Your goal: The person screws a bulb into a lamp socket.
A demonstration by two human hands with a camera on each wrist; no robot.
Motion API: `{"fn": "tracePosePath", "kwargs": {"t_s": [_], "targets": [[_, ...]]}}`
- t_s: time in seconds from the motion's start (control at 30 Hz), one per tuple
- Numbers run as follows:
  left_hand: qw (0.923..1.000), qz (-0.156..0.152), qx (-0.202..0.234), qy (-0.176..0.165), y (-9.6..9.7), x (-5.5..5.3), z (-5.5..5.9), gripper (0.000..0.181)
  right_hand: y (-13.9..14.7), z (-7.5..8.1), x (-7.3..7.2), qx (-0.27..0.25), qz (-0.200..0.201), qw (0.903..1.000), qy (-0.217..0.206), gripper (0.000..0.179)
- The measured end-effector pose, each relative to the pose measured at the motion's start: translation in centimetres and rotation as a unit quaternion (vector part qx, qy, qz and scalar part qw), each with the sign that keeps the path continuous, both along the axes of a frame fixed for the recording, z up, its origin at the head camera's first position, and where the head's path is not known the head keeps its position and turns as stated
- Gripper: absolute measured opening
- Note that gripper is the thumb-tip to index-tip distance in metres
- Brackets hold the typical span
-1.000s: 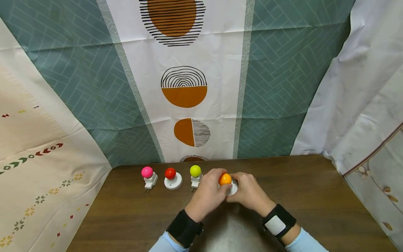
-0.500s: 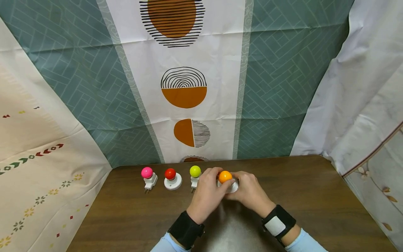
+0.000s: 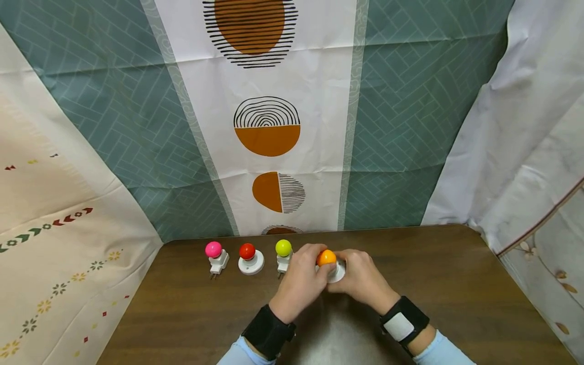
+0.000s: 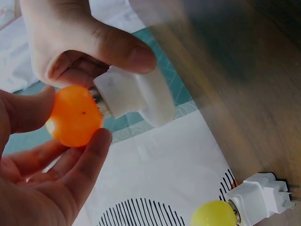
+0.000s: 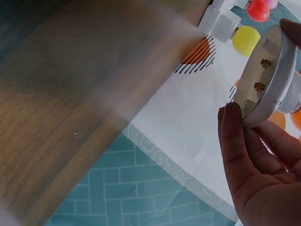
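An orange light bulb (image 4: pixel 75 116) is in a white round lamp holder (image 5: pixel 270 80), both held above the table. My left hand (image 3: pixel 301 279) pinches the bulb between thumb and fingers. Gripping the holder by its round base is my right hand (image 3: pixel 362 279). The left wrist view shows the bulb's metal collar between globe and holder. In the right wrist view the base's underside, with two brass screws (image 5: pixel 259 86), faces the camera. In the head view, fingers cover part of the holder.
Along the table's (image 3: pixel 191 314) back stand a pink bulb (image 3: pixel 213 249) in a white plug holder, a red bulb (image 3: pixel 247 251) on a round white base, and a yellow-green bulb (image 3: pixel 283 248) in a plug holder close beside my left hand. Patterned cloth (image 3: pixel 392 126) hangs behind the table.
My left fingers and thumb shift round the orange bulb, the thumb higher half a second ago and lower again now. The right hand stays nearly still with the lamp holder.
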State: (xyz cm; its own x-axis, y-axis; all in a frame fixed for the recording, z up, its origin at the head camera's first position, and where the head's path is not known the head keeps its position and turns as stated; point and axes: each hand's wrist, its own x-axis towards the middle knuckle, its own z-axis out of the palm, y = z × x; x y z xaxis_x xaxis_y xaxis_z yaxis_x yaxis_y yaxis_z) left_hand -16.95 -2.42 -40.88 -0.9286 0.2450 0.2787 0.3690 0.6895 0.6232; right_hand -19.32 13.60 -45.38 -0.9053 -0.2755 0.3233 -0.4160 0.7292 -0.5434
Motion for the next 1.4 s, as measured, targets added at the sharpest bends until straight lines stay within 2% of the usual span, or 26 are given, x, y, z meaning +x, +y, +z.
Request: {"fn": "tracePosePath", "kwargs": {"t_s": [0.13,0.27,0.37,0.47,0.6,0.73,1.1,1.4], "targets": [[0.9994,-0.027,-0.011,-0.016,-0.15,-0.02,-0.03,0.037,0.10,-0.17,0.06,0.002,0.004,1.0000,0.001,0.046],[0.9990,-0.030,-0.002,-0.031,-0.22,-0.05,-0.11,0.040,0.11,-0.29,0.05,0.002,0.004,1.0000,0.002,0.047],[0.9989,-0.012,0.016,-0.042,-0.20,0.02,-0.20,0.046,0.07,-0.27,0.03,-0.001,-0.009,1.0000,-0.004,0.052],[0.9980,0.020,0.037,-0.048,-0.12,0.10,-0.28,0.052,0.00,-0.23,0.00,-0.001,-0.021,0.9998,-0.006,0.058],[0.9962,0.056,0.052,-0.040,-0.04,0.09,-0.47,0.054,-0.08,-0.25,-0.02,0.003,-0.028,0.9996,-0.002,0.061],[0.9965,0.065,0.047,-0.024,0.05,0.04,-0.66,0.048,-0.16,-0.38,0.02,0.009,-0.027,0.9996,0.008,0.061],[0.9976,0.067,0.016,0.005,0.25,0.03,-0.62,0.036,-0.36,-0.41,0.04,0.008,-0.012,0.9991,0.039,0.045],[0.9995,0.031,0.005,0.002,0.07,-0.02,-0.44,0.032,-0.31,-0.35,0.02,0.018,-0.011,0.9995,0.026,0.044]]}}
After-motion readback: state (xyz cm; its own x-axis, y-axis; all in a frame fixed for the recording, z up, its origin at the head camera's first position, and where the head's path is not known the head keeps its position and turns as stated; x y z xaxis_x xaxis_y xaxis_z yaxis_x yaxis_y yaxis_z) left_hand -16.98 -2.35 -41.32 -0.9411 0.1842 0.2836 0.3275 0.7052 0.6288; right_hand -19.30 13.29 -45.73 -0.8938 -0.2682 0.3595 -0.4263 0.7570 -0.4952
